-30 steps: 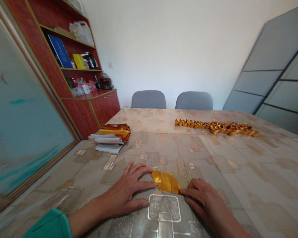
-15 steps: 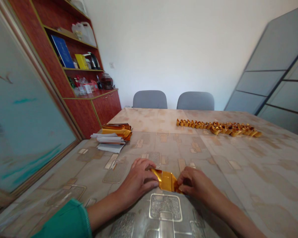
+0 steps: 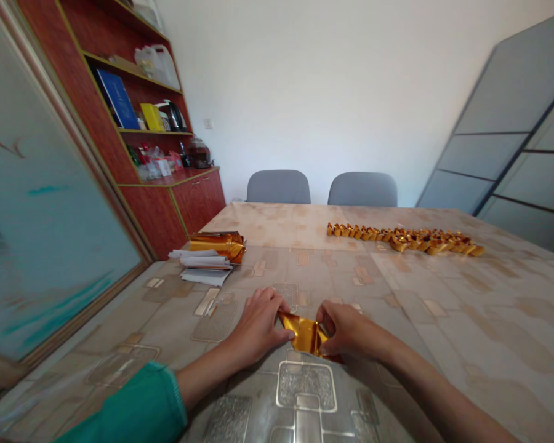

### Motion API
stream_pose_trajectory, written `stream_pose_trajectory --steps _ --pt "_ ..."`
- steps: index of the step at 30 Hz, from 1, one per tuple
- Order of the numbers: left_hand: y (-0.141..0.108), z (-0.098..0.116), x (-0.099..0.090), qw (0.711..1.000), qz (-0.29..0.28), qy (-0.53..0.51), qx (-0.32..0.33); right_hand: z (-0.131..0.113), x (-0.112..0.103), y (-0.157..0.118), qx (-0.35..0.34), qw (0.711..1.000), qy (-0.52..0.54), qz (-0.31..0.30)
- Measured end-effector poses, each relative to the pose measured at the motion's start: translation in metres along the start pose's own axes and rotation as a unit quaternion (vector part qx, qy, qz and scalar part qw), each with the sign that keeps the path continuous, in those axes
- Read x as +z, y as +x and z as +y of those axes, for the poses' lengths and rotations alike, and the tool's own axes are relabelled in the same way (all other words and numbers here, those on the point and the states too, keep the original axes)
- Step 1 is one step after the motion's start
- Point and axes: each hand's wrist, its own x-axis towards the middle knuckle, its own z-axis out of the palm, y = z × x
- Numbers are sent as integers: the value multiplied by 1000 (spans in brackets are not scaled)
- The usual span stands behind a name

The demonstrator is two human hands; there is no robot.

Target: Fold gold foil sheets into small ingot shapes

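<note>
A piece of gold foil paper (image 3: 305, 334), partly folded, lies on the patterned tablecloth (image 3: 258, 394) close in front of me. My left hand (image 3: 262, 323) grips its left end between thumb and fingers. At the right end, my right hand (image 3: 344, 329) pinches the paper, with thumb below and fingers above. A crease stands up near the right fingers. The parts of the paper under my fingertips are hidden.
Small folded gold paper pieces (image 3: 436, 241) stand in rows at the far right. A gold foil bundle (image 3: 221, 245) and white-backed sheets (image 3: 206, 269) lie at the left. Beyond the table are two grey chairs (image 3: 278, 186) and a red cabinet (image 3: 196, 200).
My right hand has moved left and inward along the gold paper, whose right end now bends up more. My left hand keeps its hold, shifted only slightly.
</note>
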Motion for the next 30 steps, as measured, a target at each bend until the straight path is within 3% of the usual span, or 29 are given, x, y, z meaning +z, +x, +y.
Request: stream_pose_trajectory --steps 14,20,30 --pt "-2 1 4 992 4 -124 0 5 8 -2 -34 997 72 24" --pt "0 0 4 991 12 -129 9 6 11 -7 -21 993 116 24" --pt "1 6 0 987 58 -145 23 -3 7 -22 -70 977 193 60"
